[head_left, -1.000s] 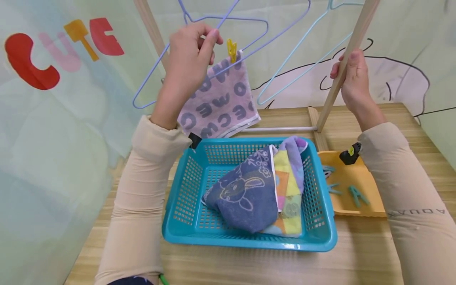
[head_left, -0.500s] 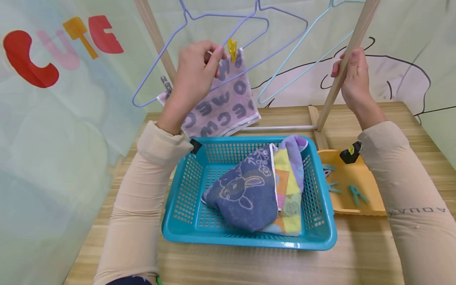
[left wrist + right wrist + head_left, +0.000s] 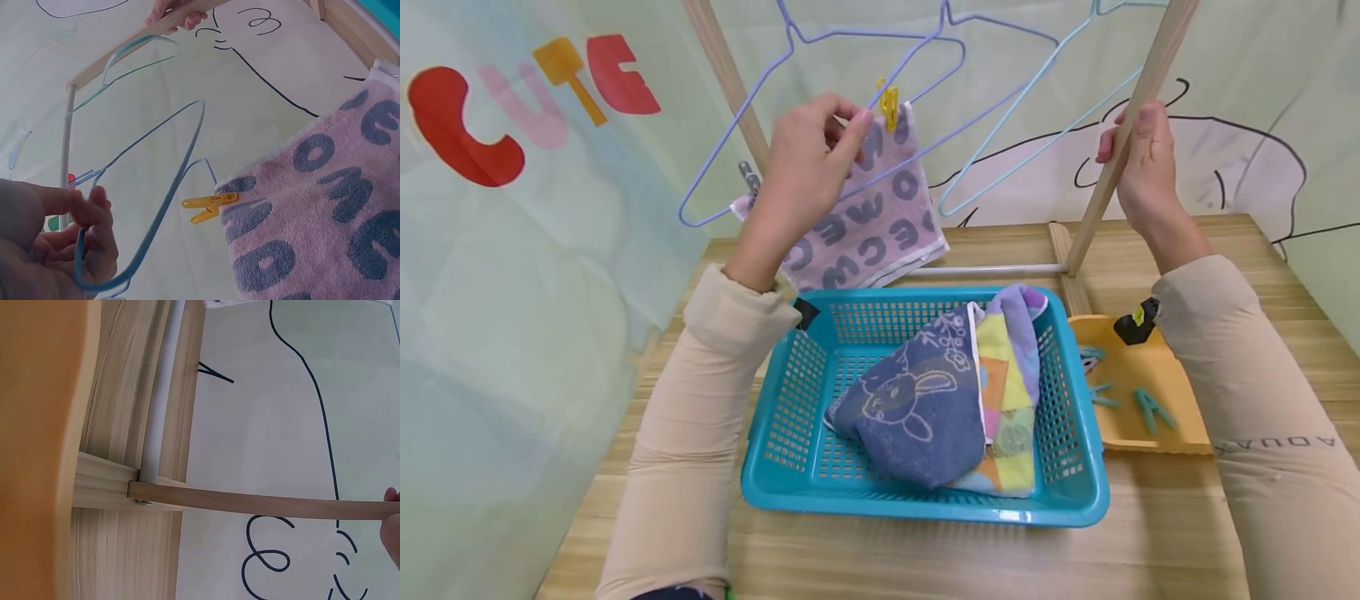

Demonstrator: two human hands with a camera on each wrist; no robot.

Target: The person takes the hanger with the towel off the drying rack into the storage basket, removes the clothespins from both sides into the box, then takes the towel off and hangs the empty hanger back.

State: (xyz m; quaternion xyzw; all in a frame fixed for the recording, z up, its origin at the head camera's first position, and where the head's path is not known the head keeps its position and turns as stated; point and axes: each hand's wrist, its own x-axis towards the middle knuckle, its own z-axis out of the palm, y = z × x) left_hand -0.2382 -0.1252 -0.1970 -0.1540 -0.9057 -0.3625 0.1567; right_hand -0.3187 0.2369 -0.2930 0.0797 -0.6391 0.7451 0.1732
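Observation:
My left hand (image 3: 808, 162) pinches the left side of a purple clothes hanger (image 3: 161, 209) between thumb and fingers. Behind it, a pink towel with grey letters (image 3: 880, 217) hangs from another purple hanger (image 3: 735, 121). A yellow clothespin (image 3: 889, 108) clips the towel's upper right corner, and a grey clothespin (image 3: 749, 178) is at its left corner. My right hand (image 3: 1150, 171) grips the right wooden post (image 3: 1097, 200) of the drying rack. In the left wrist view, the hanger's wire runs past my curled fingers (image 3: 100, 215).
A turquoise basket (image 3: 925, 512) holds a folded blue towel (image 3: 917, 408) and a colourful towel (image 3: 1011, 400). Right of it, an orange tray (image 3: 1138, 375) contains several clothespins (image 3: 1152, 410). A light-blue hanger (image 3: 1037, 167) hangs near the right post.
My left hand has moved down and slightly right, then almost stopped. The pinched hanger has dropped lower and now shows its hook base. My right hand stays on the post.

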